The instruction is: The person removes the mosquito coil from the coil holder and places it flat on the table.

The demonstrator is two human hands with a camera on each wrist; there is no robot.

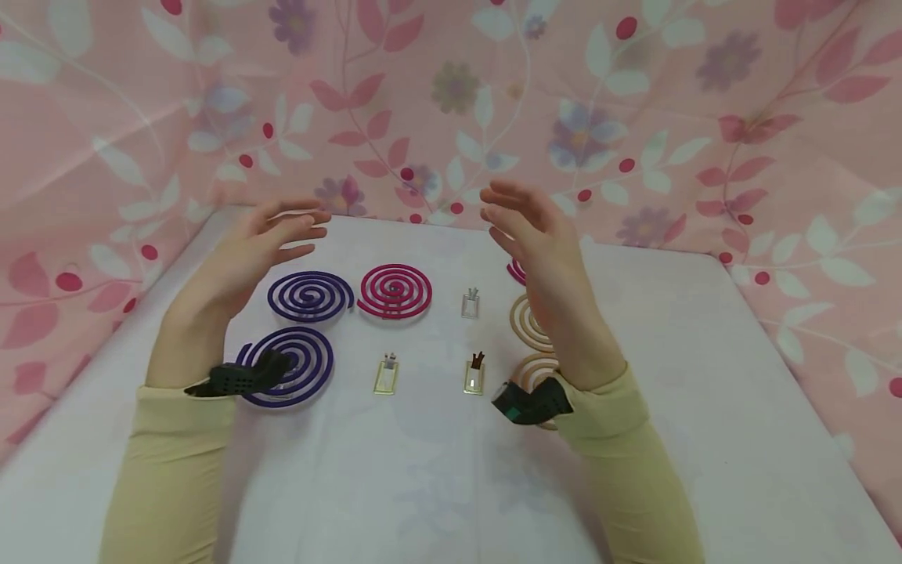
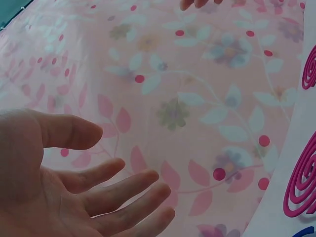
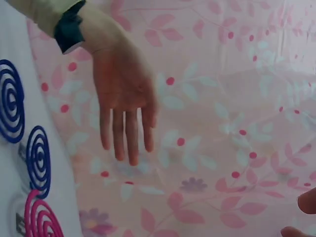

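Note:
My left hand [image 1: 243, 254] is raised over the left side of the table, fingers relaxed and holding nothing. Below it lie two dark blue spiral coils [image 1: 308, 297], which look like mosquito coils, one partly behind the wrist. A pink coil [image 1: 396, 289] is between the hands, farther back. Opposite, my right hand [image 1: 546, 243] hovers with loosely bent fingers and nothing in them. Its arm partly hides another pink coil [image 1: 517, 272] and two tan coils [image 1: 514, 321]. The left wrist view shows the left palm [image 2: 64, 197] with thumb and fingers spread apart.
Three small flat rectangular pieces with upright prongs lie mid-table: a gold-rimmed one [image 1: 386, 378], one with brown prongs [image 1: 474, 380] and a silvery one [image 1: 470, 305]. A white cloth [image 1: 395, 486] covers the table. Pink floral fabric [image 1: 451, 102] hangs behind and at both sides.

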